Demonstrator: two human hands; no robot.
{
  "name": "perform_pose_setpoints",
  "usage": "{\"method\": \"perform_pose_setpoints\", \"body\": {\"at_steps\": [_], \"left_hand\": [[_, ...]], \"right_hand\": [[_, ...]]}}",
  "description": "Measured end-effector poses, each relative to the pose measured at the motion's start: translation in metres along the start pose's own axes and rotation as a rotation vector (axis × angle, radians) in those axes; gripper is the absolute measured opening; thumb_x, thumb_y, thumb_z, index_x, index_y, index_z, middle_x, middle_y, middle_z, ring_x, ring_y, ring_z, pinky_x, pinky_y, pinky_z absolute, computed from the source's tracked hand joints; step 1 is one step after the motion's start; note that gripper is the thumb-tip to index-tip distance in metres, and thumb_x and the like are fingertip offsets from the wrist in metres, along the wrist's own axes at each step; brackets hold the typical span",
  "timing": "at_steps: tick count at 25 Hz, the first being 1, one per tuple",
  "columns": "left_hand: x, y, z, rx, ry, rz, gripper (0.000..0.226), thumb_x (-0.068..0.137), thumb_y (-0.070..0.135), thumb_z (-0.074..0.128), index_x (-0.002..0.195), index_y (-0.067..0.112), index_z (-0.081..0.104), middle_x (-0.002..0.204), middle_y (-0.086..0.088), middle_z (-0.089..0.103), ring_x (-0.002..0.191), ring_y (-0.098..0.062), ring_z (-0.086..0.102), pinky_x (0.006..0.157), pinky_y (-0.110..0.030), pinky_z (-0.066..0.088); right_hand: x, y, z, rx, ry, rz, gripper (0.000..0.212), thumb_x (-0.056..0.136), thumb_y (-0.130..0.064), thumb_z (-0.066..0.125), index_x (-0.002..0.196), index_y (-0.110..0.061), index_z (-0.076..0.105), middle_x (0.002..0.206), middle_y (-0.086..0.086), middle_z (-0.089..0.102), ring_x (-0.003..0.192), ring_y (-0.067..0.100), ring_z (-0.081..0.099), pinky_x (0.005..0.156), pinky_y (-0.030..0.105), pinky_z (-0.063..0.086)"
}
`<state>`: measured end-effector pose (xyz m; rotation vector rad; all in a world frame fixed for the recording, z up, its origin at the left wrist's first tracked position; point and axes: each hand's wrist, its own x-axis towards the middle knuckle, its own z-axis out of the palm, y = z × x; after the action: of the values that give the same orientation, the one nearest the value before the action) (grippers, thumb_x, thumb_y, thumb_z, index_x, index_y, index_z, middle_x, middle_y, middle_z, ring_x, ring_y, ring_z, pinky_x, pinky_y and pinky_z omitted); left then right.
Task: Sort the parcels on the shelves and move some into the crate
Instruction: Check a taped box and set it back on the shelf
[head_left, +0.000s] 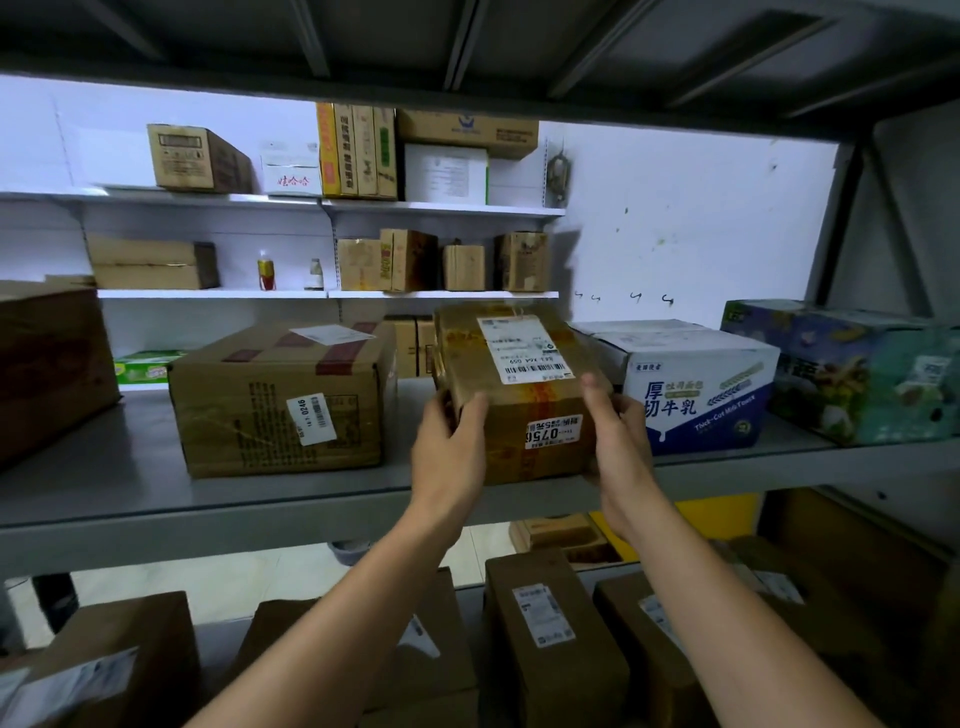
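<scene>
A brown taped parcel (519, 395) with white shipping labels sits at the front edge of the grey metal shelf (130, 483), tilted a little. My left hand (449, 447) grips its left front corner, thumb on the front face. My right hand (618, 441) grips its right side, thumb up on the top edge. A larger brown box (280, 400) with red tape stands to its left. A white and blue milk-toast box (696, 379) stands to its right. No crate is in view.
A big brown box (52, 364) fills the shelf's left end and a colourful printed box (857, 369) the right end. Several labelled parcels (545, 623) lie on the lower shelf. White wall shelves (322, 203) behind hold small cartons and bottles.
</scene>
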<state>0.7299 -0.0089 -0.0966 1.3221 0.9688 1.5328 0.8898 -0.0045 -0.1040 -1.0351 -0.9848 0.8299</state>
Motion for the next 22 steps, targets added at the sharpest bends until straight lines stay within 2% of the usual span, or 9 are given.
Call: {"method": "perform_pose_setpoints", "body": {"at_steps": [3, 5, 8, 11, 12, 14, 17, 19, 22], "left_hand": [[-0.014, 0.001, -0.009, 0.009, -0.010, 0.087, 0.037, 0.098, 0.037, 0.061, 0.133, 0.031, 0.051, 0.122, 0.011, 0.064, 0.112, -0.006, 0.063, 0.096, -0.036, 0.056], [-0.020, 0.001, -0.018, -0.001, -0.043, 0.166, 0.036, 0.094, 0.031, 0.067, 0.126, 0.034, 0.052, 0.121, 0.012, 0.065, 0.112, -0.004, 0.063, 0.097, -0.034, 0.057], [-0.027, 0.001, -0.034, -0.005, -0.084, 0.288, 0.050, 0.076, 0.038, 0.069, 0.123, 0.035, 0.052, 0.120, 0.010, 0.068, 0.115, -0.008, 0.064, 0.093, -0.033, 0.057], [-0.032, -0.002, -0.048, -0.023, -0.132, 0.349, 0.061, 0.071, 0.042, 0.068, 0.128, 0.028, 0.051, 0.120, 0.007, 0.068, 0.116, -0.014, 0.065, 0.089, -0.032, 0.058], [-0.033, -0.003, -0.050, -0.038, -0.146, 0.353, 0.062, 0.069, 0.042, 0.068, 0.127, 0.027, 0.052, 0.119, 0.005, 0.068, 0.115, -0.014, 0.065, 0.086, -0.030, 0.058], [-0.034, -0.002, -0.053, -0.057, -0.169, 0.349, 0.062, 0.067, 0.041, 0.067, 0.125, 0.026, 0.052, 0.118, 0.003, 0.068, 0.112, -0.013, 0.066, 0.082, -0.024, 0.056], [-0.032, 0.001, -0.056, -0.065, -0.204, 0.338, 0.063, 0.065, 0.039, 0.065, 0.125, 0.027, 0.052, 0.121, 0.000, 0.066, 0.113, -0.015, 0.065, 0.080, -0.026, 0.057], [-0.029, 0.005, -0.059, -0.046, -0.246, 0.329, 0.068, 0.065, 0.038, 0.064, 0.131, 0.028, 0.050, 0.128, -0.001, 0.064, 0.120, -0.019, 0.062, 0.088, -0.037, 0.057], [-0.025, 0.013, -0.064, -0.053, -0.295, 0.282, 0.077, 0.069, 0.044, 0.065, 0.142, 0.034, 0.044, 0.133, 0.003, 0.062, 0.127, -0.020, 0.059, 0.099, -0.044, 0.053]], "right_hand": [[-0.015, -0.011, 0.004, 0.018, 0.048, -0.071, 0.081, 0.066, -0.079, 0.069, 0.123, -0.027, 0.048, 0.122, 0.000, 0.064, 0.113, 0.022, 0.062, 0.096, 0.046, 0.051], [-0.026, -0.017, 0.004, 0.022, 0.049, -0.140, 0.075, 0.070, -0.071, 0.067, 0.128, -0.026, 0.054, 0.120, -0.004, 0.068, 0.112, 0.017, 0.064, 0.090, 0.035, 0.052], [-0.044, -0.026, 0.001, 0.050, 0.020, -0.223, 0.057, 0.075, -0.056, 0.069, 0.124, -0.027, 0.063, 0.115, -0.007, 0.073, 0.105, 0.009, 0.069, 0.085, 0.026, 0.050], [-0.055, -0.026, -0.003, 0.028, -0.034, -0.287, 0.045, 0.081, -0.044, 0.076, 0.121, -0.031, 0.061, 0.112, -0.008, 0.074, 0.102, 0.005, 0.069, 0.083, 0.020, 0.050], [-0.057, -0.026, -0.005, 0.020, -0.051, -0.295, 0.043, 0.079, -0.040, 0.073, 0.119, -0.033, 0.059, 0.111, -0.008, 0.074, 0.103, 0.006, 0.069, 0.084, 0.020, 0.051], [-0.059, -0.027, -0.008, 0.033, -0.103, -0.300, 0.043, 0.077, -0.039, 0.069, 0.118, -0.033, 0.055, 0.113, -0.003, 0.073, 0.106, 0.011, 0.069, 0.093, 0.029, 0.051], [-0.061, -0.028, -0.008, 0.062, -0.145, -0.281, 0.059, 0.075, -0.048, 0.074, 0.127, -0.030, 0.052, 0.120, 0.001, 0.072, 0.113, 0.018, 0.067, 0.100, 0.041, 0.048], [-0.064, -0.029, -0.009, 0.076, -0.130, -0.287, 0.051, 0.083, -0.037, 0.065, 0.132, -0.027, 0.055, 0.120, -0.001, 0.073, 0.115, 0.018, 0.067, 0.100, 0.039, 0.050], [-0.072, -0.030, -0.013, 0.093, -0.087, -0.310, 0.029, 0.093, -0.021, 0.060, 0.121, -0.022, 0.064, 0.108, -0.003, 0.077, 0.107, 0.016, 0.070, 0.088, 0.028, 0.054]]}}
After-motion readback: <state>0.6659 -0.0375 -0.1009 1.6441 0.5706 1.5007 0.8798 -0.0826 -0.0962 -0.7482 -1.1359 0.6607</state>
